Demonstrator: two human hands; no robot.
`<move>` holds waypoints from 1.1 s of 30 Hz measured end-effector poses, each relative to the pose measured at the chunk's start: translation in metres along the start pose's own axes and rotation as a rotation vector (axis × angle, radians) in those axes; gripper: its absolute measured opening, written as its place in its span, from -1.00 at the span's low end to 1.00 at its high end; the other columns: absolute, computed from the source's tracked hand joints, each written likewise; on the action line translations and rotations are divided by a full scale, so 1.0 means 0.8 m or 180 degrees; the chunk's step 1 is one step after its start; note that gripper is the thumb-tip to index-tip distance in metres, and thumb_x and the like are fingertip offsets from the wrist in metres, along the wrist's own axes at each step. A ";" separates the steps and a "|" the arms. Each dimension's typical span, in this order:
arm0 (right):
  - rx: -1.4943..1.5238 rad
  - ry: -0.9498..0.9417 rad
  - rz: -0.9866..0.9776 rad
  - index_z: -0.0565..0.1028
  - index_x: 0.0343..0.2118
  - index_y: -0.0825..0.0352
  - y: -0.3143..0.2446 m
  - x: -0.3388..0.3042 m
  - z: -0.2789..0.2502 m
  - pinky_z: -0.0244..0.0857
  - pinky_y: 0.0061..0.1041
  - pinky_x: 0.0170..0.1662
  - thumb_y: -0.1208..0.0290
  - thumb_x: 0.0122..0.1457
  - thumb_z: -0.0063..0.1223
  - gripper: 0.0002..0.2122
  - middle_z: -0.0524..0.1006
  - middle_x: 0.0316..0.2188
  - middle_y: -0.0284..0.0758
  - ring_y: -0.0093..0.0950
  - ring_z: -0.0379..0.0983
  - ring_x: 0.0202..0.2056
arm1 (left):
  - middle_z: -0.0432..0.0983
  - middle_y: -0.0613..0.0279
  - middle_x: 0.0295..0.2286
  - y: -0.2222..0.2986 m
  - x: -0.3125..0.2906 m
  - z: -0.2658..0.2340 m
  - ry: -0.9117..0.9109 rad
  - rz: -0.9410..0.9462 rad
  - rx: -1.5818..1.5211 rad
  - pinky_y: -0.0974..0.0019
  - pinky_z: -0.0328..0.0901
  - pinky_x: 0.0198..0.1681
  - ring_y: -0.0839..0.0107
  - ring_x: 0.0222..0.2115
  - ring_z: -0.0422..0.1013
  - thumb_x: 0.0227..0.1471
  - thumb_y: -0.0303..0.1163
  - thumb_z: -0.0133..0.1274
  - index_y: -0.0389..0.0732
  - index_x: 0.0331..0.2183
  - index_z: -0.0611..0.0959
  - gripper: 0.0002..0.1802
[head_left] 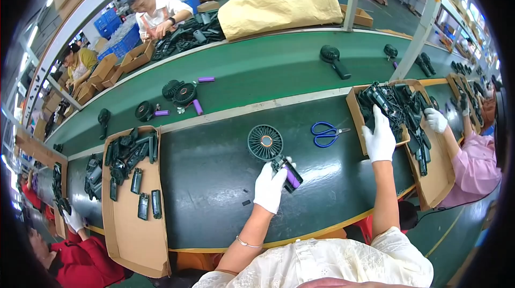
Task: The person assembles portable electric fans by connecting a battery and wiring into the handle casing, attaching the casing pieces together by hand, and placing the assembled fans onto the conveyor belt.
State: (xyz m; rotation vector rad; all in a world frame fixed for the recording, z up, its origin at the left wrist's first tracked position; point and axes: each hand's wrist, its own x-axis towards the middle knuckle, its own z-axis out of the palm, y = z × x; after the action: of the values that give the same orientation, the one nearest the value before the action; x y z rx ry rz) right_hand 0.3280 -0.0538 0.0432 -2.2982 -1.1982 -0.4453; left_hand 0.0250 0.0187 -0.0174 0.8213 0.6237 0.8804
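So the left hand (270, 187), white glove on, is closing around the handle of a dark handheld fan (266, 146), just above the table (204, 181) or maybe resting on it, can't really tell. The fan's round head is pointing to 12 o'clock from that hand, and a purple battery (293, 176) is showing in the open handle toward 2 o'clock. The right hand (379, 139), also gloved, is sitting at 2 o'clock, over a cardboard box (355, 119) of dark plastic parts (382, 97); its fingertips are getting lost among them, so no idea if it's gripping anything. Blue-handled scissors (325, 134) are lying between 1 and 2 o'clock.

Handling-wise, I'm guessing the fan's light and stiff, a bit slick under gloves. The thin grille ribs are looking fragile, and the battery could be slipping out, so I'd be holding the handle's solid sides, not the head.
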 end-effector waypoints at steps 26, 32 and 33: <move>0.0503 -0.0979 -0.1097 0.46 -0.02 0.25 -0.128 -0.084 0.030 0.35 -0.29 -0.04 0.51 -0.10 0.29 -0.52 0.47 -0.03 -0.26 -0.17 0.43 -0.12 | 0.45 0.02 -0.03 0.014 0.001 -0.014 0.0474 0.0469 0.0409 0.22 0.31 0.10 0.23 -0.03 0.45 0.21 -0.60 -0.14 -0.40 0.08 0.36 -0.60; 0.0794 -0.1067 -0.1131 0.49 -0.04 0.28 -0.126 -0.076 0.031 0.34 -0.31 -0.01 0.42 -0.08 0.30 -0.54 0.49 -0.08 -0.19 -0.18 0.43 -0.10 | 0.45 0.03 -0.03 0.014 -0.002 -0.017 0.0478 0.0560 0.0412 0.24 0.32 0.09 0.23 -0.03 0.45 0.21 -0.60 -0.14 -0.40 0.07 0.37 -0.62; 0.1024 -0.1128 -0.1139 0.50 -0.05 0.29 -0.129 -0.079 0.026 0.35 -0.33 0.00 0.38 -0.06 0.28 -0.56 0.49 -0.11 -0.18 -0.19 0.45 -0.08 | 0.46 0.04 -0.05 0.015 -0.002 -0.016 0.0518 0.0549 0.0558 0.27 0.31 0.08 0.27 -0.04 0.45 0.21 -0.58 -0.12 -0.39 0.06 0.39 -0.63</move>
State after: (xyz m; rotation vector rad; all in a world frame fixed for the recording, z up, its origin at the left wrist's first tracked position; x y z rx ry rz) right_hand 0.2081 -0.0342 0.0239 -1.9370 -1.7257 0.0436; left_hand 0.0094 0.0262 -0.0145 0.9781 0.7893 1.0676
